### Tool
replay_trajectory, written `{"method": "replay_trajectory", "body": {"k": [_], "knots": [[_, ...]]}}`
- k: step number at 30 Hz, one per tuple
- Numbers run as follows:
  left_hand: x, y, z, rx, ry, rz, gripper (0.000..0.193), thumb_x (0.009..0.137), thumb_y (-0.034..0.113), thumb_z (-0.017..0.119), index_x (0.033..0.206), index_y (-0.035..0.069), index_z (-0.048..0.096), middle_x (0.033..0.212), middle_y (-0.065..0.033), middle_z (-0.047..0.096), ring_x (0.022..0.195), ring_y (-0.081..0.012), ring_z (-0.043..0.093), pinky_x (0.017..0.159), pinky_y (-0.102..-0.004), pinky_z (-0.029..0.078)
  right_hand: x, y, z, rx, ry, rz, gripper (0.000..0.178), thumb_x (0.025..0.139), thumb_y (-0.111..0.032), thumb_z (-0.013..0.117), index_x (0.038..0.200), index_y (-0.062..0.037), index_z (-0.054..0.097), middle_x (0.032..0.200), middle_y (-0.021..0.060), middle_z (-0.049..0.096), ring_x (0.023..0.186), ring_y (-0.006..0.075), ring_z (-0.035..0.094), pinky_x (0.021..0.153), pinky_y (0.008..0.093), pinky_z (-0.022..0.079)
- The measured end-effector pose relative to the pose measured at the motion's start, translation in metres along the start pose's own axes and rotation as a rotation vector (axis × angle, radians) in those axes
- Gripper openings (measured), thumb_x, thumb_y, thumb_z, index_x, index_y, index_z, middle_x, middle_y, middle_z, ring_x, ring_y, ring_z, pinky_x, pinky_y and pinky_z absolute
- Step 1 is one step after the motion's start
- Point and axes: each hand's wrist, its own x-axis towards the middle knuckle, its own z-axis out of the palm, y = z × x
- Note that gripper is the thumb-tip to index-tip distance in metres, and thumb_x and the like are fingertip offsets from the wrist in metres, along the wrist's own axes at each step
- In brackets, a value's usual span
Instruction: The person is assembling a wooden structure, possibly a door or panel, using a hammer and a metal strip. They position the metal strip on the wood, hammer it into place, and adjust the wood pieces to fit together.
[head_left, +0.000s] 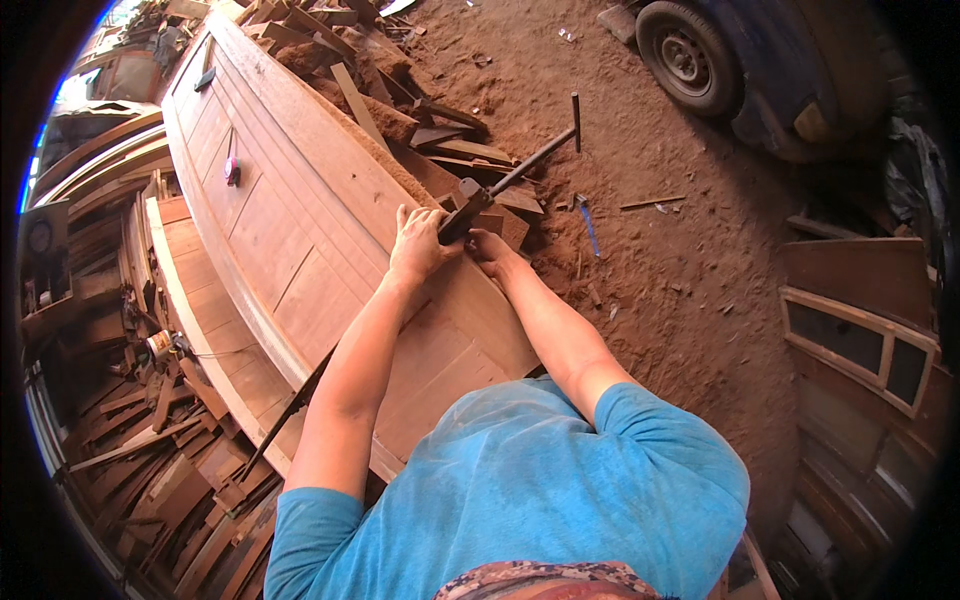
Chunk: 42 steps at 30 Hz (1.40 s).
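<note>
A large panelled wooden door (290,235) lies lengthwise before me. A dark metal bar clamp (466,210) sits across its right edge, its screw and T-handle (576,122) sticking out past the wood. The clamp's long bar shows again to the left, below the door. My left hand (420,240) is closed against the clamp's head, on top of the door. At the door's right edge, my right hand (487,250) has its fingers curled in by the clamp's jaw; the fingertips are partly hidden.
Another wooden panel (215,310) lies to the left, beside heaps of scrap wood (190,500). A tape measure (232,171) rests on the door. Offcuts and sawdust (400,110) lie beyond it. On the dirt floor is a blue-handled tool (590,230); a car wheel (687,58) stands far right.
</note>
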Motion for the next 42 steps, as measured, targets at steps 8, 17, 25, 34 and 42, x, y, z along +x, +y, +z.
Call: {"method": "replay_trajectory", "body": {"k": [8, 17, 25, 34, 42], "knots": [[-0.007, -0.006, 0.000, -0.016, 0.017, -0.065, 0.052, 0.071, 0.034, 0.084, 0.114, 0.010, 0.069, 0.111, -0.0107, 0.070, 0.118, -0.0281, 0.059, 0.117, -0.0505, 0.023, 0.001, -0.023, -0.009, -0.378, 0.074, -0.065, 0.020, 0.095, -0.024, 0.062, 0.097, -0.0049, 0.067, 0.079, 0.0074, 0.068, 0.071, 0.0200, 0.069, 0.067, 0.0322, 0.057], [0.012, 0.001, -0.034, 0.123, -0.090, 0.048, 0.048, 0.069, 0.043, 0.084, 0.102, 0.010, 0.070, 0.104, -0.0070, 0.071, 0.115, -0.0237, 0.061, 0.114, -0.0484, 0.029, 0.008, -0.273, -0.143, -0.889, 0.179, -1.649, 0.099, 0.095, -0.076, 0.030, 0.151, 0.0049, 0.036, 0.156, 0.0220, 0.038, 0.143, 0.0330, 0.039, 0.119, 0.0474, 0.027], [-0.024, -0.007, -0.008, 0.117, -0.166, -0.114, 0.071, 0.077, 0.057, 0.077, 0.124, 0.005, 0.064, 0.121, -0.0111, 0.068, 0.127, -0.0276, 0.055, 0.121, -0.0572, 0.019, -0.057, -0.276, -0.038, -1.339, 0.279, -0.850, 0.067, 0.100, -0.063, 0.045, 0.094, 0.0009, 0.064, 0.073, 0.0048, 0.058, 0.067, 0.0142, 0.057, 0.059, 0.0292, 0.041], [-0.014, -0.013, 0.000, 0.116, -0.113, -0.081, 0.065, 0.078, 0.053, 0.077, 0.122, 0.006, 0.065, 0.121, -0.0093, 0.068, 0.127, -0.0268, 0.055, 0.121, -0.0569, 0.019, -0.085, -0.354, 0.022, -1.374, 0.410, -0.121, 0.034, 0.101, -0.032, 0.053, 0.117, -0.0047, 0.065, 0.068, 0.0078, 0.062, 0.051, 0.0183, 0.058, 0.048, 0.0310, 0.046], [-0.015, -0.011, -0.011, 0.096, -0.113, -0.080, 0.058, 0.071, 0.041, 0.083, 0.116, 0.009, 0.065, 0.115, -0.0069, 0.069, 0.125, -0.0229, 0.057, 0.120, -0.0527, 0.023, -0.106, -0.290, 0.001, -1.593, -0.036, -0.576, 0.065, 0.084, -0.008, 0.057, 0.148, -0.0114, 0.048, 0.153, 0.0116, 0.046, 0.133, 0.0298, 0.049, 0.108, 0.0412, 0.040]]}}
